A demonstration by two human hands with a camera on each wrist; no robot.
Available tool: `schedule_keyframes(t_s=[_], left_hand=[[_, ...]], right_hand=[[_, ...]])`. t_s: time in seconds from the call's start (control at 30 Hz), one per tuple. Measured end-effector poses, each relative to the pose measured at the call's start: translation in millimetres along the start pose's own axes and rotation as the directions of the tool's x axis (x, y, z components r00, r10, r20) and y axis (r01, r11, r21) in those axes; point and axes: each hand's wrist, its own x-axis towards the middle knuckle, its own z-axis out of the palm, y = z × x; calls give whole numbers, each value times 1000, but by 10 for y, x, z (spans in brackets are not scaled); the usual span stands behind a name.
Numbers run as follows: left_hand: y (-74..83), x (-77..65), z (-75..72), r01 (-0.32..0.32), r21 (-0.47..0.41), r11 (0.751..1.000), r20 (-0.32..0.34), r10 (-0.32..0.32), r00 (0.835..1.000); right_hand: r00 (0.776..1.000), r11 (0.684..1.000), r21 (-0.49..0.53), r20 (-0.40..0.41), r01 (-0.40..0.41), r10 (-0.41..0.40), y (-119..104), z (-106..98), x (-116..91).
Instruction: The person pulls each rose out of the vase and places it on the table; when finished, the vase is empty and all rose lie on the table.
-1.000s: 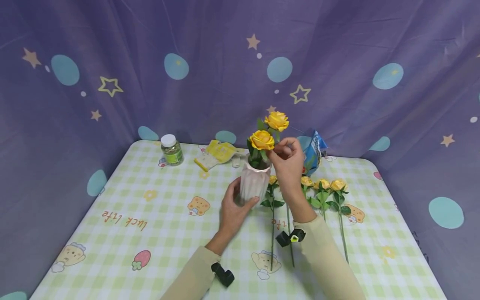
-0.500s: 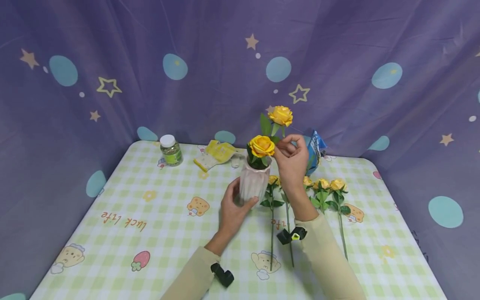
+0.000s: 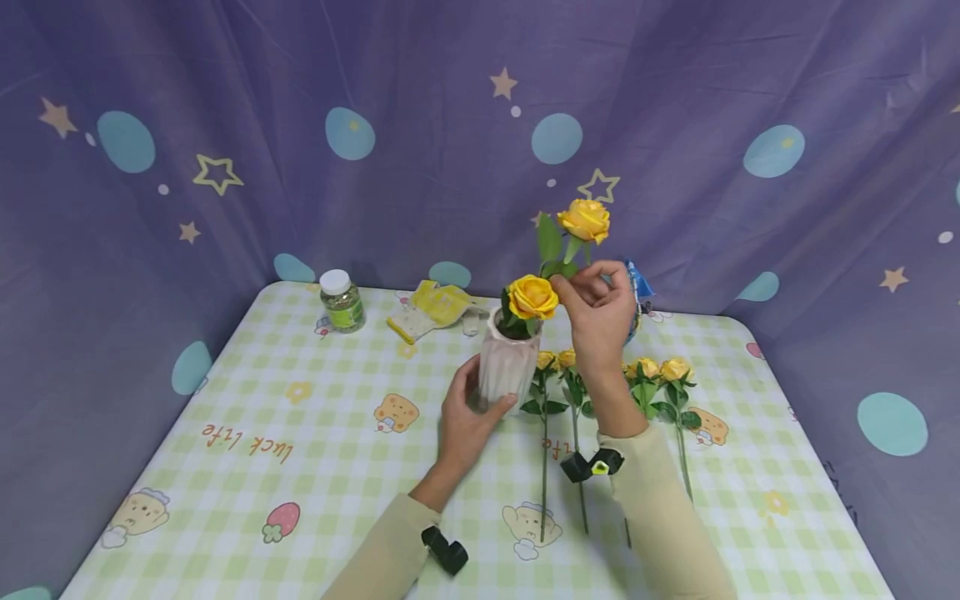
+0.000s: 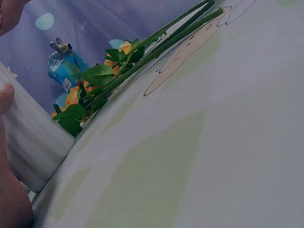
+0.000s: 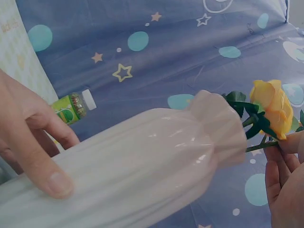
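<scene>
In the head view my left hand [image 3: 471, 417] grips a pale pinkish-white fluted vase [image 3: 508, 367] low on its side, with the thumb across the front. One yellow rose [image 3: 533, 297] stands in the vase with its bloom just above the rim. Higher up and to the right is another yellow rose [image 3: 585, 221], whose stem my right hand [image 3: 600, 312] pinches between thumb and fingers. In the right wrist view that green stem [image 5: 261, 146] runs from my fingertips into the vase mouth. Its lower end is hidden inside the vase.
Several yellow roses [image 3: 544, 450] lie on the checked tablecloth [image 3: 337, 467] right of the vase, partly under my right arm. Behind stand a white-lidded jar [image 3: 342, 302], a yellow-and-white glove-like cloth [image 3: 435, 308], and a blue bag [image 3: 637, 287] mostly hidden by my right hand.
My right hand has moved up and to the right, and the pinched rose has risen with it. The lower bloom has shifted slightly right and down. My left hand and the vase look still.
</scene>
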Motion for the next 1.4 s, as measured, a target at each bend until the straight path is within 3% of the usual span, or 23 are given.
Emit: schedule_keyframes(t_s=[0.27, 0.5, 1.07, 1.4], left_hand=[[-3, -3, -13, 9, 7, 1000, 2, -9, 1000], [-9, -4, -11, 4, 3, 1000, -4, -4, 1000], [-2, -6, 8, 9, -15, 1000, -10, -9, 1000], [19, -1, 8, 6, -8, 1000, -12, -6, 1000]], right_hand=[[998, 997, 47, -12, 54, -54, -70, -24, 66], [993, 993, 78, -83, 91, -85, -120, -39, 132], [958, 975, 47, -202, 218, -205, -268, -78, 258], [939, 968, 80, -274, 239, -209, -403, -110, 320]])
